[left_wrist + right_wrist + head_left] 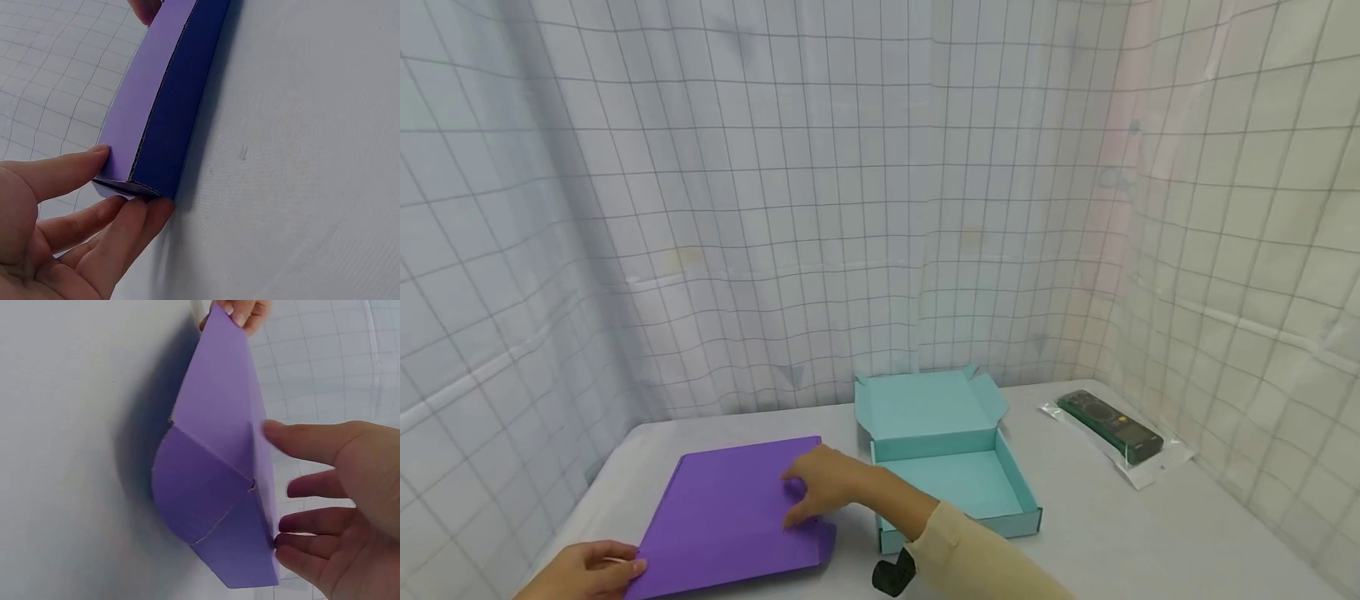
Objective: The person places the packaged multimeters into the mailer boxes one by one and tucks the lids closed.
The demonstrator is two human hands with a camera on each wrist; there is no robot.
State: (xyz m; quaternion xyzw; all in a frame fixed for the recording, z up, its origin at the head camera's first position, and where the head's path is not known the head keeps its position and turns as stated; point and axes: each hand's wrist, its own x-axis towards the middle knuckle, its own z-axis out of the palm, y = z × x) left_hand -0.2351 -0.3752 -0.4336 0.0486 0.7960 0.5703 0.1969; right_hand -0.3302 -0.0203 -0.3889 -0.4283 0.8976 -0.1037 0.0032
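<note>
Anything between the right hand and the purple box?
Nothing visible. In the head view, the right hand is at the right side of the purple box, no object between them; the open turquoise box sits farther right.

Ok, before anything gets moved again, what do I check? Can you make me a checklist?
1. Left grip holding a corner of the purple cardboard: ok.
2. Right grip closed on the purple cardboard: not ok. It is at the right part, but its fingers are spread.
3. Purple flap tucked in: not ok. It sticks out at the near right corner.
4. Inside of the purple cardboard empty: cannot tell. It is hidden.
5. Teal box open: ok. Its lid is tipped back.
6. Green-and-black device in its clear bag, apart from the teal box: ok.
</note>
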